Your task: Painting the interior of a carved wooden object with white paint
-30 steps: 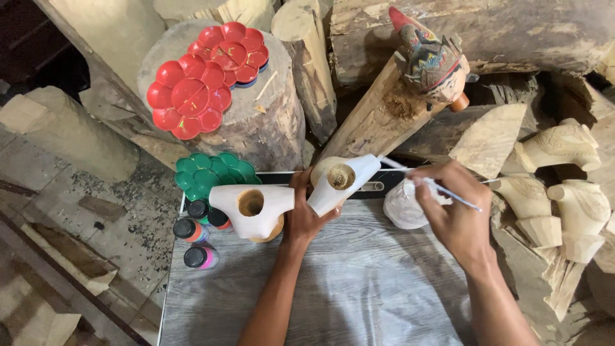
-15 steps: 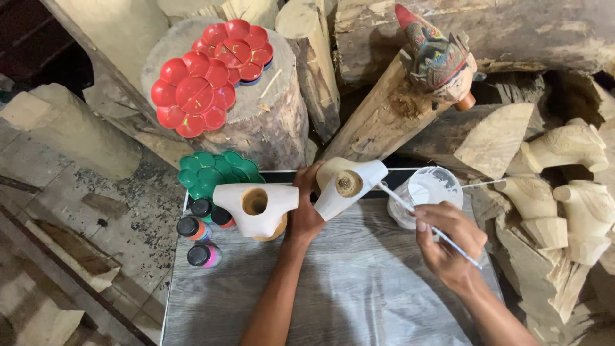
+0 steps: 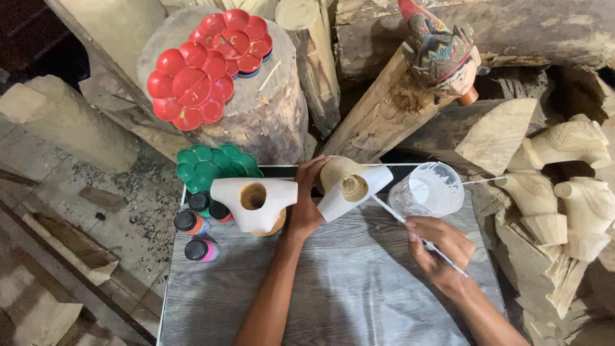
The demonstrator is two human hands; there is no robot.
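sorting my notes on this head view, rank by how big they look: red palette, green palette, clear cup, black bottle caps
1. red palette
2. green palette, partly hidden
3. clear cup, close to the green palette, so unsure
4. bottle caps, clearly smallest

Grey wood-grain tabletop (image 3: 333, 301) on cracked grey concrete floor (image 3: 83, 186). Rough-cut pale logs (image 3: 378, 115) and a stump (image 3: 256, 122) stacked behind.

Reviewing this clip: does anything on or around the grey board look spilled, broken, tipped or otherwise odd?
Nothing stands out. The left hand steadies the half-white carved wooden piece, the right hand holds a thin white brush, and the clear cup of white paint stands upright. The black-capped paint bottles stand upright too.
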